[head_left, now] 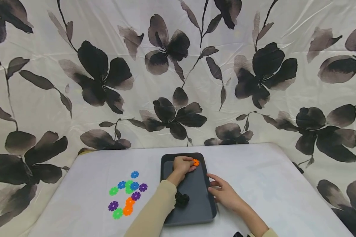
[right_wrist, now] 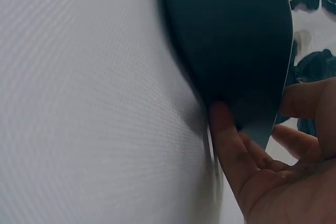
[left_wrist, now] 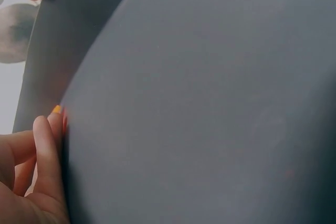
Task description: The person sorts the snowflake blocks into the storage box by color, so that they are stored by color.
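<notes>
My left hand (head_left: 183, 164) reaches over the dark grey tray (head_left: 195, 191) and pinches an orange notched disc (head_left: 196, 162) by its edge near the tray's far end. In the left wrist view only a sliver of the orange disc (left_wrist: 56, 109) shows at the fingertips. At the tray's right side, my right hand (head_left: 223, 193) rests its fingertips against the outer wall. The right wrist view shows those fingers (right_wrist: 229, 145) fairly straight along the tray wall (right_wrist: 231, 40), not wrapped round it.
Left of the tray, several notched discs lie loose on the white table: blue (head_left: 134, 174), green (head_left: 113, 191), purple (head_left: 113, 206) and orange (head_left: 128, 210), some overlapping. A black object (head_left: 182, 199) shows at the left wrist, over the tray. Behind hangs a floral cloth (head_left: 178, 82).
</notes>
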A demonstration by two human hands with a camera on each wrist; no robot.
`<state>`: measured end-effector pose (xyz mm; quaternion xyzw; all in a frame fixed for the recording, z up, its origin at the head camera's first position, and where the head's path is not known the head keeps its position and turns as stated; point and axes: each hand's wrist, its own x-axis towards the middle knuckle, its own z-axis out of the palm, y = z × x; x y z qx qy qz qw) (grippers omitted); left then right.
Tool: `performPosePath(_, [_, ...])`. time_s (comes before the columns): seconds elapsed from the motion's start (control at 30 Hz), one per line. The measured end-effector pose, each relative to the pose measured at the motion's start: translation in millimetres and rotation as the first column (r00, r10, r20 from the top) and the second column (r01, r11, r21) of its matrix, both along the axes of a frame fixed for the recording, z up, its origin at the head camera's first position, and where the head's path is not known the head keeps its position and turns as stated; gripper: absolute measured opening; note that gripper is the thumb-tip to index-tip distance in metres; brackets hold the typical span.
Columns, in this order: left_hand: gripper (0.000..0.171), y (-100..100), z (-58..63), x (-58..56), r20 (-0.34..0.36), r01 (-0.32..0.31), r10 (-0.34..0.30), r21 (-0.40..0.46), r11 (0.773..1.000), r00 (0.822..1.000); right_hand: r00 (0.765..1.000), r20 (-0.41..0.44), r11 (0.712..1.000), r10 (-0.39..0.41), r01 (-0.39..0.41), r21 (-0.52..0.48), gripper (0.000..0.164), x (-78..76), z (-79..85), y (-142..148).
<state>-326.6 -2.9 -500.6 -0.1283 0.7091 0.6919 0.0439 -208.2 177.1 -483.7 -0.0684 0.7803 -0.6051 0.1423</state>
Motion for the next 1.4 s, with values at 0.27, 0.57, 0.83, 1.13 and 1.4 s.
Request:
performPosePath(0.27, [0.014, -1.6, 0.0, -1.6, -0.008, 0.022, -0.022, -0.027, 0.999, 1.000, 1.000, 0.022, 1.000, 0.006, -0.006, -0.007, 0.055, -2.0, 0.3, -2.5])
performPosePath(0.57, [0.007, 0.8, -6.1, -2.6, -0.093, 0.029, -0.039, -0.103, 0.994, 0.995, 1.000, 0.026, 1.000, -0.001, 0.001, -0.003, 0.057, -3.8, -4.8, -3.6])
performPosePath(0.83, [0.005, 2.6, -8.0, -7.2, -0.129, 0.002, -0.022, -0.153, 0.988, 0.991, 1.000, 0.021, 1.000, -0.007, 0.007, 0.004, 0.056, -7.1, -3.7, -6.0])
performPosePath(1.13, [0.004, 4.3, -8.2, -10.1, -0.140, -0.008, -0.017, -0.173, 0.985, 0.990, 1.000, 0.015, 1.000, -0.010, 0.010, 0.006, 0.056, -9.1, -2.7, -6.0])
performPosePath(1.4, [0.004, 4.8, -6.7, -11.2, -0.153, -0.014, -0.016, -0.191, 0.981, 0.988, 1.000, 0.011, 1.000, -0.012, 0.012, 0.007, 0.056, -12.5, -3.8, -6.5])
